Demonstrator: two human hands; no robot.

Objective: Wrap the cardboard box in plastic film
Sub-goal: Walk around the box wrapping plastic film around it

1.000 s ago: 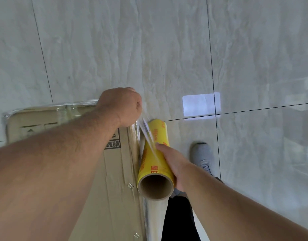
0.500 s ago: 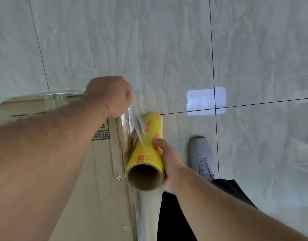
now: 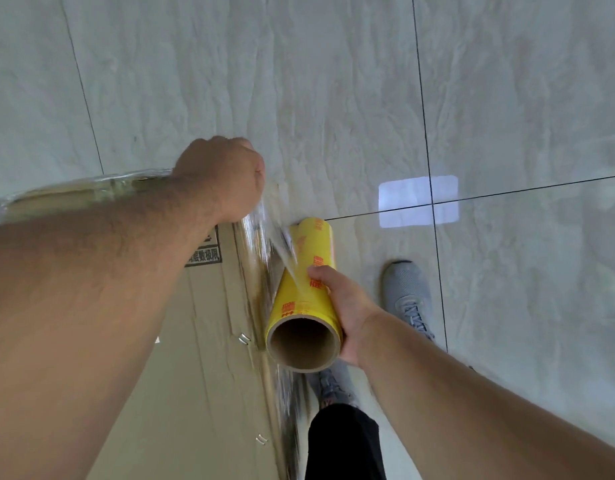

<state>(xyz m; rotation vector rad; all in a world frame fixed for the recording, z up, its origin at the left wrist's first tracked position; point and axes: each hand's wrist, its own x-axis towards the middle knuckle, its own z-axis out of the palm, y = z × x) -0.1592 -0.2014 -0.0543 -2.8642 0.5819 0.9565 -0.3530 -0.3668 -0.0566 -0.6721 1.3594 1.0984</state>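
Note:
A tall cardboard box (image 3: 202, 375) fills the lower left, with shiny plastic film over its top edge and down its right corner. My left hand (image 3: 223, 178) is fisted at the box's top right corner, gripping the bunched end of the plastic film (image 3: 264, 233). That film stretches down to a yellow film roll (image 3: 308, 278) with an open cardboard core. My right hand (image 3: 344, 306) grips the roll's right side, beside the box's corner.
The floor is glossy pale marble tile (image 3: 334, 98) with dark grout lines and a bright window reflection (image 3: 418, 200). My grey shoe (image 3: 408, 296) and a black trouser leg (image 3: 344, 445) are below the roll, close to the box.
The view has shifted slightly; the roll in my right hand sits a little lower and further right than half a second ago. My left hand keeps its grip on the film.

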